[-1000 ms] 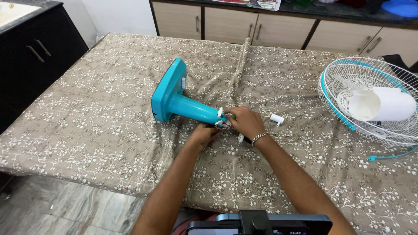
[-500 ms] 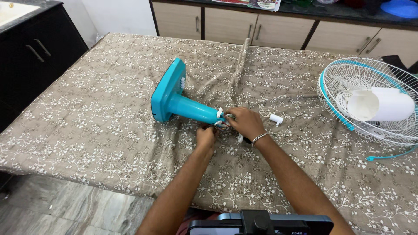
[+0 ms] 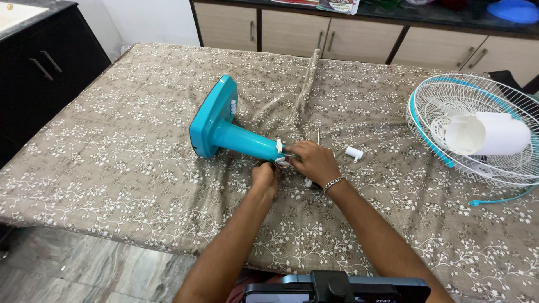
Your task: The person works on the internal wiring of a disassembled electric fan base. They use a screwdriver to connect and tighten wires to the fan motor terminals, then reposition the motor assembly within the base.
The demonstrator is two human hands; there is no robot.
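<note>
A teal fan stand lies on its side on the brown patterned cloth, its flat base to the left and its tapered neck pointing right. My right hand grips the end of the neck from above, a silver bracelet on the wrist. My left hand is closed just below that same end, fingers curled against a small part I cannot make out. A small white cylindrical piece lies loose on the cloth just right of my right hand.
A white wire fan guard with a teal rim and a white motor housing rests at the table's right. Wooden cabinets run along the back, a dark cabinet stands at left. The cloth is bunched into a ridge behind the stand.
My left hand has shifted slightly down and toward me at the neck's end. The stand and my right hand stay where they were.
</note>
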